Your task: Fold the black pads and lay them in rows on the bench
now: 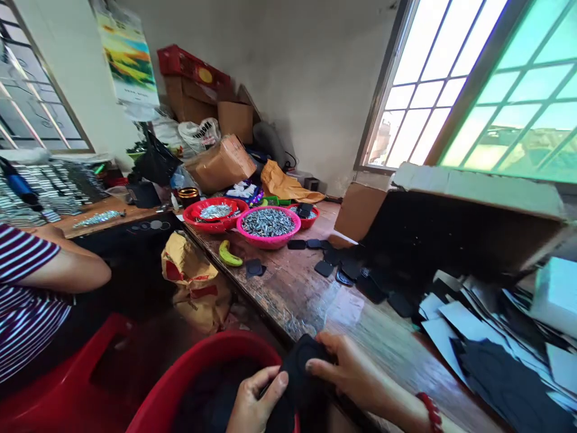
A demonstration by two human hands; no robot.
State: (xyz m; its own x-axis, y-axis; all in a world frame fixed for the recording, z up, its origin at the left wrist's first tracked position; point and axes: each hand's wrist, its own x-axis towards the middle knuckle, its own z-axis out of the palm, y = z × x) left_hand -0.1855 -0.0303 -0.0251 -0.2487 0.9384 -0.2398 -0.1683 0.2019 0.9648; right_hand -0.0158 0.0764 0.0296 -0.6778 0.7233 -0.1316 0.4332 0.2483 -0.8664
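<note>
Between my two hands is a black flat piece (303,367) with a curved outline on its face, held over the rim of a red tub (211,349). My left hand (259,397) pinches its lower left edge between thumb and fingers. On the right side my right hand (347,367) grips the same piece, thumb on top. Dark material, too dim to make out, lies inside the tub. Several small black rounded pads (324,268) are scattered on the wooden table (288,282) beyond.
A pink basket of small metal parts (269,224), red baskets (214,222) and a banana (229,254) sit farther back. At right are a cardboard box (478,192) and a pile of black and white sheets (509,361). A person in a striped shirt (31,288) sits at left.
</note>
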